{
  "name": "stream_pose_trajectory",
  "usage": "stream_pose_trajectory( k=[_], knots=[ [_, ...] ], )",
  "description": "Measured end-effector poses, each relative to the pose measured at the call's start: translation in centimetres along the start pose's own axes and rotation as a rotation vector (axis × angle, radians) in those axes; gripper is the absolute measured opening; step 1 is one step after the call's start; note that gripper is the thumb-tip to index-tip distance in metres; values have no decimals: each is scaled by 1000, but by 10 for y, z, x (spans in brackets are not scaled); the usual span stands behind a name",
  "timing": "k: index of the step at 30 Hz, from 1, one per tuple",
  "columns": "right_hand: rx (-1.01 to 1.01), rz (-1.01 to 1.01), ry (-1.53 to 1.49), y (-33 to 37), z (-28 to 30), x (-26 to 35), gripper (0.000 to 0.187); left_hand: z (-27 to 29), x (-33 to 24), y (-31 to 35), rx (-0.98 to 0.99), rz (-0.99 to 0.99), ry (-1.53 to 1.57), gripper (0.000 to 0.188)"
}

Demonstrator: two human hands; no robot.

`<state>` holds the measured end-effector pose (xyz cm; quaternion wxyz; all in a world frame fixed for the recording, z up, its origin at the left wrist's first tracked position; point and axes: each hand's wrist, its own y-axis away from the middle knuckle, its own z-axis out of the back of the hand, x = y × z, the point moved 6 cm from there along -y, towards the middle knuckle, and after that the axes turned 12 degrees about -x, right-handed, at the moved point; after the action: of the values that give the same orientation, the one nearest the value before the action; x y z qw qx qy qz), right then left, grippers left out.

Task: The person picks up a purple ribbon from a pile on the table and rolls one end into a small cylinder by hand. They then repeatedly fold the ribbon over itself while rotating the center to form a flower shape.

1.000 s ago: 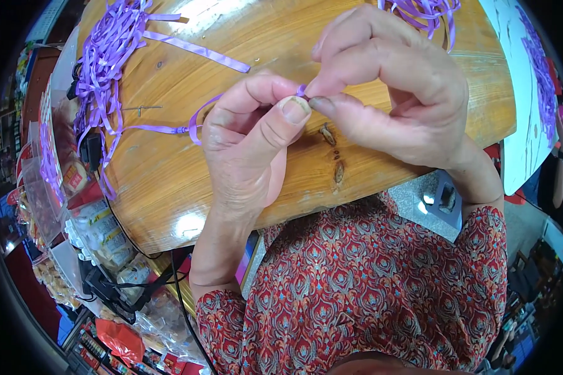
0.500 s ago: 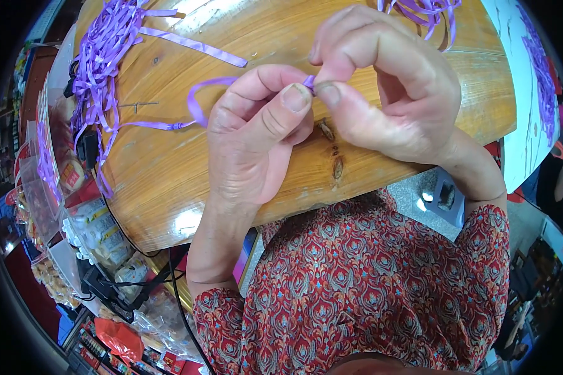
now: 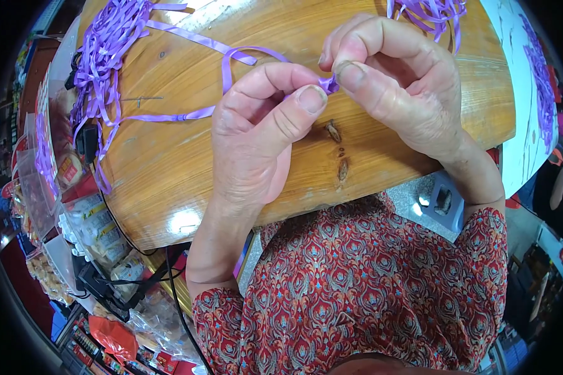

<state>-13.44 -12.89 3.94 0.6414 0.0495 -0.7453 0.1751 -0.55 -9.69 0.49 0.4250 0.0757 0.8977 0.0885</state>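
Observation:
Between my two hands, above the wooden table (image 3: 187, 144), a short folded bit of purple ribbon (image 3: 329, 84) shows. My left hand (image 3: 266, 115) pinches it between thumb and forefinger. From the other side my right hand (image 3: 397, 84) grips it with the thumb and curled forefinger. The ribbon loops up behind my left fingers and runs left across the wood, with a small knot in that stretch. Past the knot it meets a tangled heap of purple ribbon (image 3: 109, 50) at the far left. One loose ribbon end (image 3: 200, 39) lies beyond my left hand.
More purple ribbon (image 3: 428, 15) lies at the far right of the table. A thin metal pin (image 3: 141, 99) rests near the heap. A white marbled surface (image 3: 513, 94) adjoins on the right. Packaged goods (image 3: 97, 228) and black cables (image 3: 106, 281) crowd the left side.
Both hands have shifted slightly right, and a little more of the pinched ribbon shows between them. The loop behind my left hand has moved right and stands higher.

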Motion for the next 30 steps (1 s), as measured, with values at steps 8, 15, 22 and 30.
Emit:
stream_pose_trajectory(
  k=[8,15,22,30],
  knots=[
    [0,-42,-6,-1,1,-4,7,1,-5,2,-81,-95,-73,14],
    [-73,-22,-10,-4,6,0,12,5,-5,-1,-110,-64,-28,13],
    [29,457,254,-11,2,40,21,6,-3,1,-119,-64,5,12],
    [-4,613,348,-5,1,28,6,4,-3,0,-95,-73,-40,10]
  ],
)
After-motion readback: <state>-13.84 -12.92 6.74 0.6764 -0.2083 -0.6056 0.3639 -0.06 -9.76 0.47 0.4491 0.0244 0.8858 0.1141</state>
